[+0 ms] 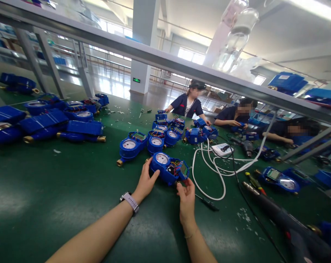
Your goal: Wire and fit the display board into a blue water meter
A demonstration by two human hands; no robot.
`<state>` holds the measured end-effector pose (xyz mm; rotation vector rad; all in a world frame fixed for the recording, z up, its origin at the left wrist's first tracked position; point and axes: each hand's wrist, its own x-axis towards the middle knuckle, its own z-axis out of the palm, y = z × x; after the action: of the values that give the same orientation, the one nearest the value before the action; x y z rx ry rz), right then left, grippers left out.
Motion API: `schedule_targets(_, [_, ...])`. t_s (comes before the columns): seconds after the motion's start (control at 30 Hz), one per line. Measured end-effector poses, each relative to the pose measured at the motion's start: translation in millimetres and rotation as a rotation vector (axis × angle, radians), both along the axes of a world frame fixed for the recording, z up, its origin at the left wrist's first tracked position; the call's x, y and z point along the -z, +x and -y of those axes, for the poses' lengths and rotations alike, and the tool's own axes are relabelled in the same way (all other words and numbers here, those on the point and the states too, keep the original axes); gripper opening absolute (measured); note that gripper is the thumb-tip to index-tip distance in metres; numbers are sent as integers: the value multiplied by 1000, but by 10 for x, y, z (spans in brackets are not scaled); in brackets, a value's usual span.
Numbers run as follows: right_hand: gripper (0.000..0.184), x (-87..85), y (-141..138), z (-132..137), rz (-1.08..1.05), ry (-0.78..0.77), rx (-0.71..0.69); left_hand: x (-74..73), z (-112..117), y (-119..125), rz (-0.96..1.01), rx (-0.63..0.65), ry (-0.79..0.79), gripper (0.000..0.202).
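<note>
A blue water meter with a round white dial lies on the green bench in front of me. Its housing is open, with coloured wires and a small circuit board with a display tilted up at the right end. My left hand is closed round the dial end, thumb on the near side. At the other end my right hand has its fingers bent against the brass fitting and the housing under the board. Just beyond stands another open blue meter, apart from my hands. A dark-handled screwdriver lies right of my right hand.
Several blue meters lie at the left, and more cluster ahead. A white cable loops at the right near a heat gun and yellow-handled cutters. A shelf crosses overhead. Several co-workers sit across the bench.
</note>
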<state>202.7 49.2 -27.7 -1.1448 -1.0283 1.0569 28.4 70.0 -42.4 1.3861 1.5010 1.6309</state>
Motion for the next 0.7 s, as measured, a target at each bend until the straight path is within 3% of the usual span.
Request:
schedule_targets(0.2, [89, -105, 25, -247, 16, 17, 72, 42, -16, -11, -26, 25, -3, 62])
schedule_targets(0.3, [93, -145, 34, -334, -6, 37, -12, 45, -14, -15, -27, 35, -18, 63])
schedule_targets(0.4, [85, -141, 36, -371, -22, 48, -86, 33, -6, -16, -35, 33, -3, 63])
schedule_targets(0.7, [86, -50, 30, -110, 109, 154, 2, -20, 40, -1, -50, -29, 30, 61])
